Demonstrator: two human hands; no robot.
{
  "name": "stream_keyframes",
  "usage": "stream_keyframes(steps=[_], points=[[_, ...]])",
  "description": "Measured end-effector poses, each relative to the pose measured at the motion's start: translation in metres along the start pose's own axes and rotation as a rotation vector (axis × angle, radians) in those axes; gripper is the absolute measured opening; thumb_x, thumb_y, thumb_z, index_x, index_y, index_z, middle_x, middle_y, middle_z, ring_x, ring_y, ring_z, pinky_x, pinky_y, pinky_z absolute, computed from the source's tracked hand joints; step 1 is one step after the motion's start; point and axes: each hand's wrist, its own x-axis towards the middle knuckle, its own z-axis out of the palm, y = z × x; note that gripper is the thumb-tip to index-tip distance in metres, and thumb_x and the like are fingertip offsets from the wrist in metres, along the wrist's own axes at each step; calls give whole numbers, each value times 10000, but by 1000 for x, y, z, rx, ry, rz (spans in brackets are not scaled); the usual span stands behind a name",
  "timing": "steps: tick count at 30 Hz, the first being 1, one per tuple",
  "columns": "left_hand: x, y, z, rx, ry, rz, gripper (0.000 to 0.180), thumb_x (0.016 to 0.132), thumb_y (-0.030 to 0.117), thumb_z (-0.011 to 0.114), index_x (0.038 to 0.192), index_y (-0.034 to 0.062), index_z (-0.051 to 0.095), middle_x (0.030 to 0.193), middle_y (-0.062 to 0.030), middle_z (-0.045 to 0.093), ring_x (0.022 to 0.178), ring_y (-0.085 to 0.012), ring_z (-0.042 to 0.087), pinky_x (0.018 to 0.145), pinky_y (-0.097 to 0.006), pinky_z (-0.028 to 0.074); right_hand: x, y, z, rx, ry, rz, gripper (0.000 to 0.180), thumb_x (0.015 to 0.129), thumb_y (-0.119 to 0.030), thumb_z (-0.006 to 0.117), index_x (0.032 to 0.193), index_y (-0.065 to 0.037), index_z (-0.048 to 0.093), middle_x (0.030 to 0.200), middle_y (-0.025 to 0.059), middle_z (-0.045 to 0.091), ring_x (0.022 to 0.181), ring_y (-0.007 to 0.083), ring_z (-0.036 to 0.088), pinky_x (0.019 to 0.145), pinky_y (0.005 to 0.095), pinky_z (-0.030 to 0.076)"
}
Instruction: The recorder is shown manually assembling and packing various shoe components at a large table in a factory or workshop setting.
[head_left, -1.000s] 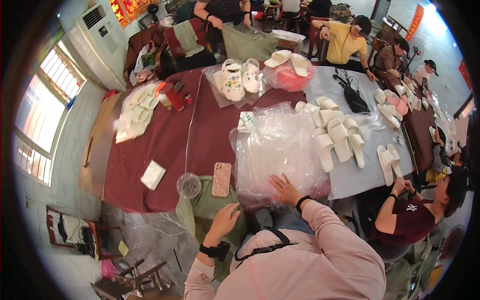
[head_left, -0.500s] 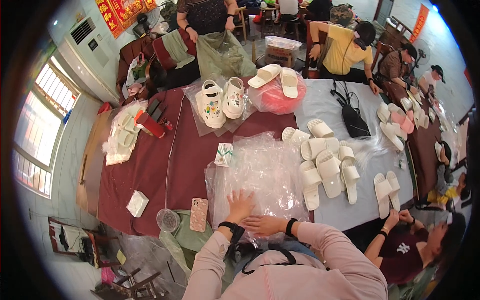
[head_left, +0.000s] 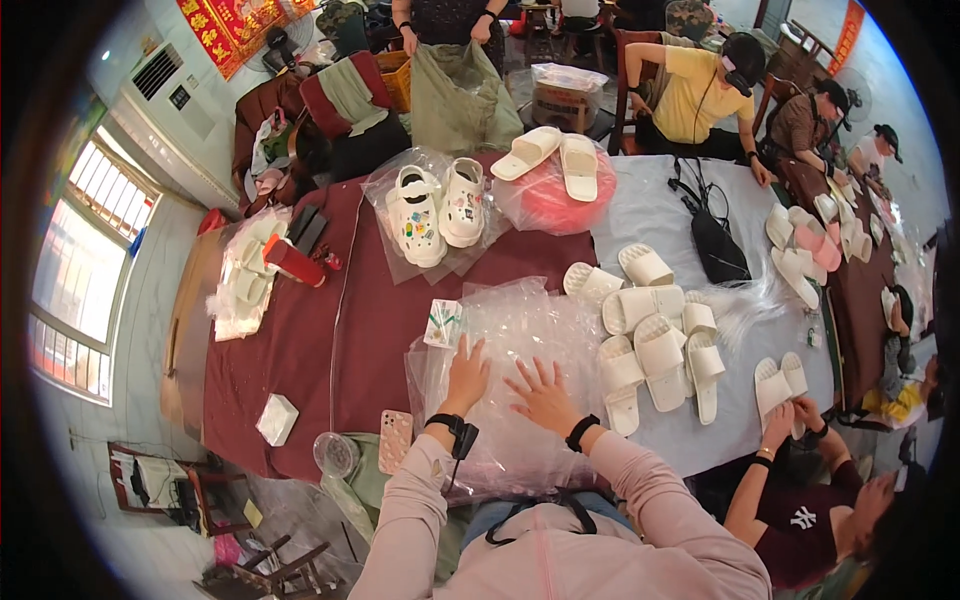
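Note:
A stack of clear plastic bags [head_left: 510, 440] lies on the table in front of me. My left hand [head_left: 466, 376] rests on its left part, fingers stretched out and just below a small white-and-green box [head_left: 442, 322]. Flat on the middle of the stack, my right hand [head_left: 545, 396] spreads its fingers. Neither hand holds anything. Right of the stack sits a heap of white slide sandals [head_left: 655, 345]. A phone in a pink patterned case [head_left: 396, 440] lies by my left forearm.
White clogs with charms [head_left: 418, 228] and slides on a pink round bundle [head_left: 550, 195] stand at the back. A red cylinder [head_left: 296, 262], white box [head_left: 277, 419] and clear round container [head_left: 336, 454] lie left. A co-worker's hands [head_left: 790, 420] hold white slides at right.
My hands have moved forward over the bags and apart; before, they were close together near the front edge. The co-worker at the back has shifted the green sack slightly.

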Motion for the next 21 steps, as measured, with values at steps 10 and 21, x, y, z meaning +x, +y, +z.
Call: stream_keyframes(steps=[10,21], points=[[15,-44,19,-411,-180,-137,557,893,336,439,1337,43,275,1198,-261,488,1123,-389,466,938,-413,362,39,-16,-2,-47,1,40,581,839,-494,457,1359,-281,312,1427,96,257,1309,353,211,1000,614,150],[46,-63,-32,83,130,-226,595,763,166,577,1298,91,326,1141,-181,481,1084,-371,447,925,-417,341,81,-26,1,-93,-106,202,709,792,-522,519,1392,-290,221,1400,190,278,1293,389,244,955,653,201]])
